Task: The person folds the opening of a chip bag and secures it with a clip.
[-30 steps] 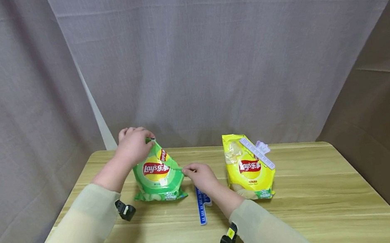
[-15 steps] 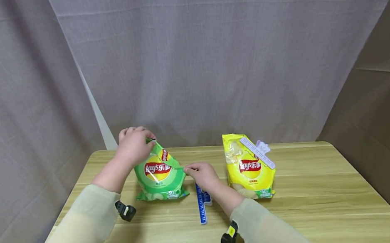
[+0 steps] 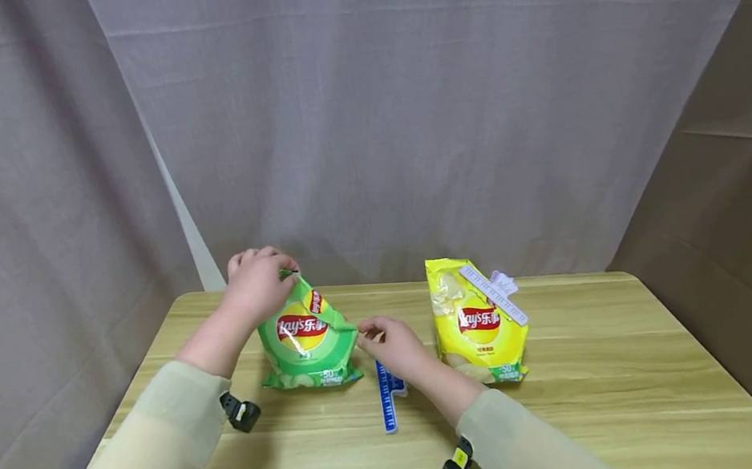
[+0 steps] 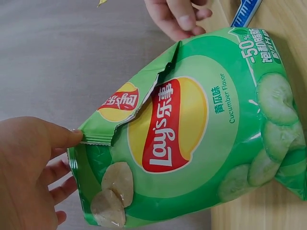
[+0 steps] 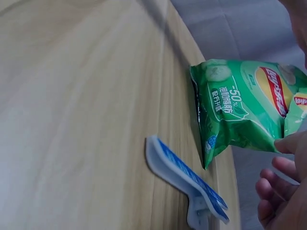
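Note:
A green cucumber-flavour Lay's chip bag [image 3: 313, 349] stands at the left of the table with its top corner folded down across the front. My left hand [image 3: 260, 286] pinches the upper end of that fold, thumb in front and fingers behind the bag, as the left wrist view shows. At the fold's lower right end is my right hand [image 3: 393, 345], its thumb close to the bag's side and its other fingers loosely bent, apart from the thumb. A blue bag clip [image 5: 180, 165], ruler-like with a white back, lies on the table below the right hand.
A yellow Lay's chip bag [image 3: 480, 344] stands to the right, its folded corner held by a lilac bag clip [image 3: 494, 295]. The wooden table [image 3: 623, 376] ends at a grey curtain [image 3: 357, 107] behind, with brown cloth [image 3: 746, 171] at the right.
My right hand has loosened its pinch on the fold's lower end and its fingers have spread. The left hand stays at the top of the bag.

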A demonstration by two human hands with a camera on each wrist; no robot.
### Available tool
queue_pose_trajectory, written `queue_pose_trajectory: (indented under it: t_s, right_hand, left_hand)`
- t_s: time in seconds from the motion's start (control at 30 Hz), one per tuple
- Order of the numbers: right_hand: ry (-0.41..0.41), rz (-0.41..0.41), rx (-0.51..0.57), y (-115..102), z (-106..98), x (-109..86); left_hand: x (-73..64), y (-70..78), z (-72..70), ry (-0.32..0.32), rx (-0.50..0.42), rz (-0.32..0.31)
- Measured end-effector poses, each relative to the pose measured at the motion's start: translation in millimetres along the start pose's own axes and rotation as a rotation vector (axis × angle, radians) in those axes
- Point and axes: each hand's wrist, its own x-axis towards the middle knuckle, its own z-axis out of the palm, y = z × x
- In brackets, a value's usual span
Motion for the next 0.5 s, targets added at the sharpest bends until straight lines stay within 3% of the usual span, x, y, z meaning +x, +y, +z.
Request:
queue_pose_trajectory:
  t_s: [0.2, 0.5]
  right_hand:
    - [0.009, -0.010, -0.145, 0.7, -7.3, -13.1]
    - [-0.072, 0.027, -0.218, 9.0, -13.0, -25.0]
  left_hand:
    - [-0.1, -1.7, -2.5, 0.003, 0.005, 0.001]
    - [-1.3, -6.8, -3.2, 0.002, 0.029, 0.004]
